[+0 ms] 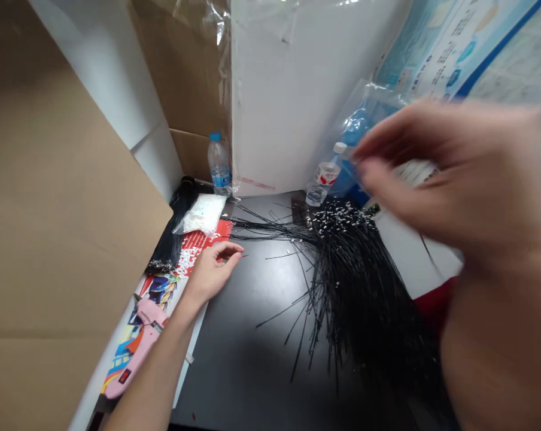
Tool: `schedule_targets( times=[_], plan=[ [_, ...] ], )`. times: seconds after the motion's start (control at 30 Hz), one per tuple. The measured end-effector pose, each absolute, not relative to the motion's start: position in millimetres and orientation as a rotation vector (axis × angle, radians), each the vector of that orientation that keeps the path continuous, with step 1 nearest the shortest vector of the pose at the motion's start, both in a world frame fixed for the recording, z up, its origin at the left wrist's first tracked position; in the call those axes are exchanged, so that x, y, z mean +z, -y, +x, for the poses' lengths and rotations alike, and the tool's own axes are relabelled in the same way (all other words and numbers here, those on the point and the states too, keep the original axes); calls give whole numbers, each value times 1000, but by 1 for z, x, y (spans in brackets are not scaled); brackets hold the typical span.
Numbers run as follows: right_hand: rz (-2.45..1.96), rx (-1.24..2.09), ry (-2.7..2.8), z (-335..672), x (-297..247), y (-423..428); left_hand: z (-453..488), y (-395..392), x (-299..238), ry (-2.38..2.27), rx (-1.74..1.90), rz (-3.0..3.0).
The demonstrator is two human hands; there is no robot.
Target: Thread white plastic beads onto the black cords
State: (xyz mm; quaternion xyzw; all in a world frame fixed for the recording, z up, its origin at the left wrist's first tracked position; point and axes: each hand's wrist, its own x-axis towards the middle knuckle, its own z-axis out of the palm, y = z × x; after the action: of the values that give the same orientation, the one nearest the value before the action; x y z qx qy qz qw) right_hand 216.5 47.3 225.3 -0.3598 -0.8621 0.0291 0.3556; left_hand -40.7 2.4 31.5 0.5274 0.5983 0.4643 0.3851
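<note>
Black cords (364, 311) lie in a thick heap on the right part of the table (234, 359), and this heap is to the right of the person's left hand (209, 272). Its long axis goes from the far side, where many small white tips (337, 216) are gathered, toward the near right corner. Some thinner strands (270, 227) lie almost crosswise, from the white tips toward the red card (225, 229), and they pass just beyond the fingers of the left hand.

This left hand is low over the table, with thumb and forefinger brought close together; a tiny red thing shows beside the thumb, but I cannot tell if it is pinched. The right hand (459, 173) is raised above the heap's far right side, fingers bent toward the thumb. It is blurred, so whether it pinches something I cannot say surely. To my eye, the left hand is nearer to the table surface and to the crosswise strands.

Between the left hand and the heap, a dark stretch of the table gives room for sideways movement. On the left, the cardboard (64, 209) and the pink glue gun (138, 353) make the space narrow; on the far side, two bottles and a white panel (274, 102) limit it.
</note>
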Motion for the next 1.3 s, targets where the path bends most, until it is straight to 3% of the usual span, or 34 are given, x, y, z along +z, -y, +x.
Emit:
schedule_targets(
  times=[0.07, 0.2, 0.33, 0.53, 1.0, 1.3],
  plan=[
    [-929, 60, 2439, 199, 174, -49, -32, -3, 29, -1425, 1225, 1203],
    [-1156, 715, 2311, 179, 58, -53, -13, -6, 19, -1234, 1283, 967],
    [-1276, 1021, 2016, 178, 9, -44, -6, -11, 10, -1205, 1231, 878],
    [-1234, 1232, 1847, 179, 4, -40, -2, -13, 4, -1188, 1195, 868],
    [-1182, 1069, 1930, 173, 8, -34, 3, -12, 5, -1156, 1125, 948],
    [-1056, 1480, 1734, 181, 9, -40, 2, -7, 8, -1084, 1080, 1086]
  ],
)
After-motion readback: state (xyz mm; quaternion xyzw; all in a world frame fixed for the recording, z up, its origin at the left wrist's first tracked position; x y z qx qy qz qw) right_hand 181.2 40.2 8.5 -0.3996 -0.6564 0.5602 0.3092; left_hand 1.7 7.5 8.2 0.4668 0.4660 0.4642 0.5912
